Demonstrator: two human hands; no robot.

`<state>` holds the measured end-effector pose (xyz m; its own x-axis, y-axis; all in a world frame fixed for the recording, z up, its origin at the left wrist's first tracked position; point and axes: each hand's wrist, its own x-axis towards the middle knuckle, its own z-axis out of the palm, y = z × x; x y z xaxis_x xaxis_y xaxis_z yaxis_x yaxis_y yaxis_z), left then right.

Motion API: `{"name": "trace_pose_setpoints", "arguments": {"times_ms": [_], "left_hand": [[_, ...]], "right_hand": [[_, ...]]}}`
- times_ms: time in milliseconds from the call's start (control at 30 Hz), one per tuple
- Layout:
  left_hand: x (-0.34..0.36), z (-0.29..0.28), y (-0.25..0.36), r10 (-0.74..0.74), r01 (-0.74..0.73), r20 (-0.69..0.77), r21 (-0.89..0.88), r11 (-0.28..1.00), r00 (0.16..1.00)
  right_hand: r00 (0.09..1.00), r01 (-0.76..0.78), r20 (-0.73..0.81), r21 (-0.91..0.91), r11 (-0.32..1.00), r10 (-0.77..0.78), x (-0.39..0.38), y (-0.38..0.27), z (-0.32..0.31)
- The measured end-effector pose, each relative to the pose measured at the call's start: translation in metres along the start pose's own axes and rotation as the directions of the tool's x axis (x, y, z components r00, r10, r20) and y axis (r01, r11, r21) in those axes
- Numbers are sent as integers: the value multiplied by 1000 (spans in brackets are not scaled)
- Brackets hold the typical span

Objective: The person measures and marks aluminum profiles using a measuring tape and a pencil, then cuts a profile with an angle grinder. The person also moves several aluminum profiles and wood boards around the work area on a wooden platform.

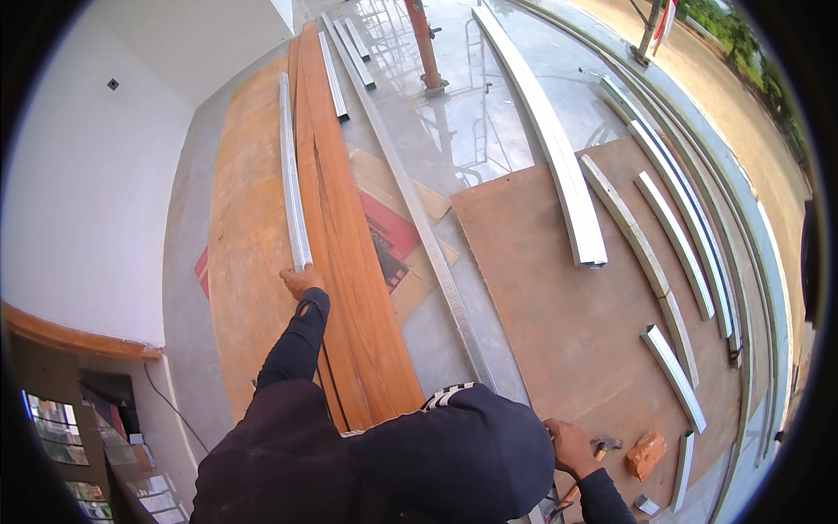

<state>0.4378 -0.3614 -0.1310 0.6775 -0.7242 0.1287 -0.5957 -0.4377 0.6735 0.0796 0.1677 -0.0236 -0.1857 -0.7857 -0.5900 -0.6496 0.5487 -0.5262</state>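
My left hand is closed around the near end of a long silvery metal channel. The channel stretches away over a light wooden board, alongside reddish-brown wooden planks. Beside my bent knee, at the lower right, is my right hand; its fingers are partly hidden against the dark trousers. A hammer with a wooden handle lies beneath my right wrist, and I cannot see my fingers on it. A broken piece of orange brick sits just right of the hammer head.
A brown sheet covers the right floor, carrying a thick white metal bundle and several channel pieces. Another long metal strip crosses flattened cardboard in the middle. A rusty post stands ahead; a white wall bounds the left.
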Motion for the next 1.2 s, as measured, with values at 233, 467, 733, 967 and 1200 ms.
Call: {"name": "trace_pose_setpoints", "arguments": {"times_ms": [233,467,733,967,1200], "left_hand": [[103,7,-13,537,-525,0,207,825,844],[91,79,23,389,-523,409,291,801,825],[77,79,29,384,-540,452,291,790,805],[86,71,24,417,-579,453,312,754,788],[86,64,34,419,-564,419,325,759,806]], "right_hand": [[998,-58,-17,-95,994,56,20,-18,-34],[997,-71,-55,-281,957,58,88,-86,-109],[955,-48,-282,-449,892,-90,217,-261,-242],[796,-4,-555,-407,913,-244,238,-430,-332],[687,-137,-715,-304,943,-131,201,-469,-307]]}}
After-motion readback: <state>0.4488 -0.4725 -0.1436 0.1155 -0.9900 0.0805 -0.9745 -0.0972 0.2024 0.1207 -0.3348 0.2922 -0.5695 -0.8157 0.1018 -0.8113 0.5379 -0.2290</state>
